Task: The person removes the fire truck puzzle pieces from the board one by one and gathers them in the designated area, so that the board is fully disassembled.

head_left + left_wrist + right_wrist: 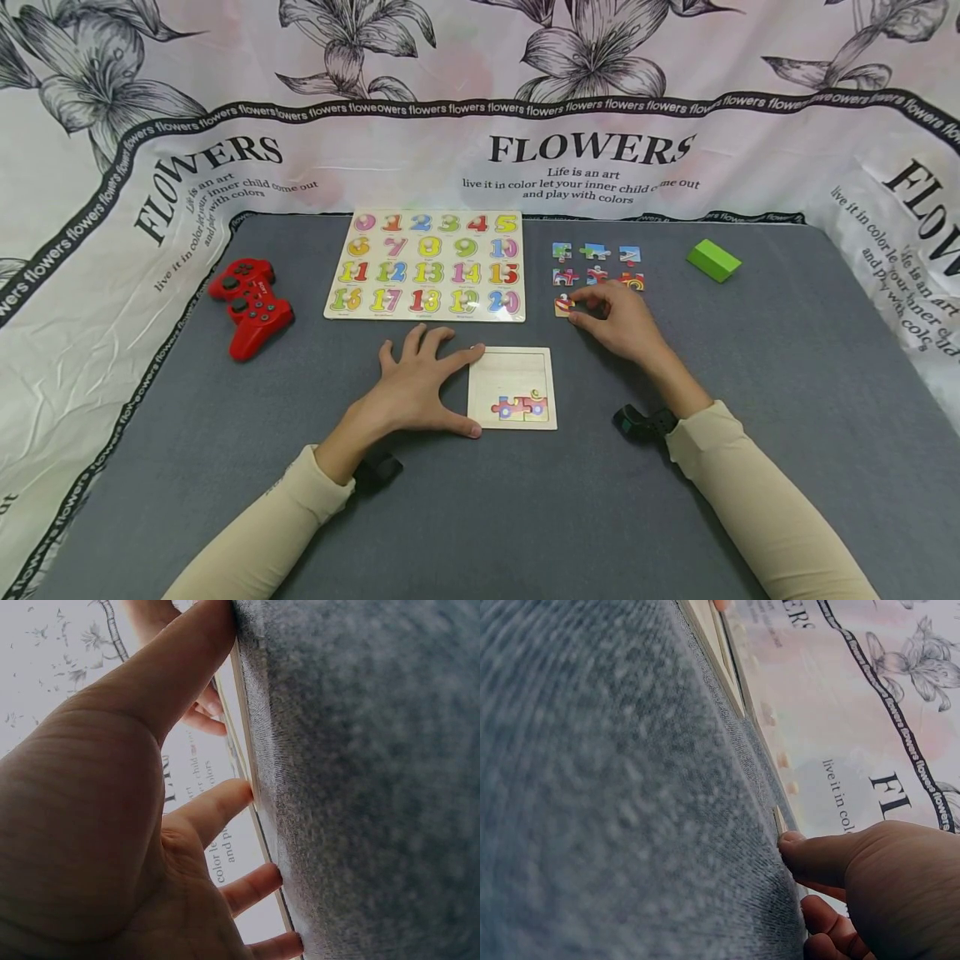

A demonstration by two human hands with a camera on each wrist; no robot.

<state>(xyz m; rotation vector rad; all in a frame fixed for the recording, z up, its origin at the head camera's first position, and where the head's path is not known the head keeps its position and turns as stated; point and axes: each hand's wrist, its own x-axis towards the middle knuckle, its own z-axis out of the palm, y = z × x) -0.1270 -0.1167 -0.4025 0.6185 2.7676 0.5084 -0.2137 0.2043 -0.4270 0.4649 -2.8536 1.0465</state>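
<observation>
A small square wooden puzzle tray (512, 369) lies on the grey cloth, with joined pieces of a vehicle picture (519, 407) along its bottom edge. My left hand (412, 387) is spread at the tray's left side, index fingertip by the upper corner and thumb by the lower one. To the upper right, my right hand (624, 323) pinches a jigsaw piece (562, 307) between thumb and index finger, low at the cloth. The right wrist view shows the thumb (817, 853) against the thin edge of that piece. Above it, several loose jigsaw pieces (596, 252) sit in rows.
Behind the tray lies a number board (429, 267) with coloured numerals. A red game controller (252, 308) is at the left, a green block (713, 261) at the far right. A flower-printed sheet (585, 167) borders the grey cloth (525, 517).
</observation>
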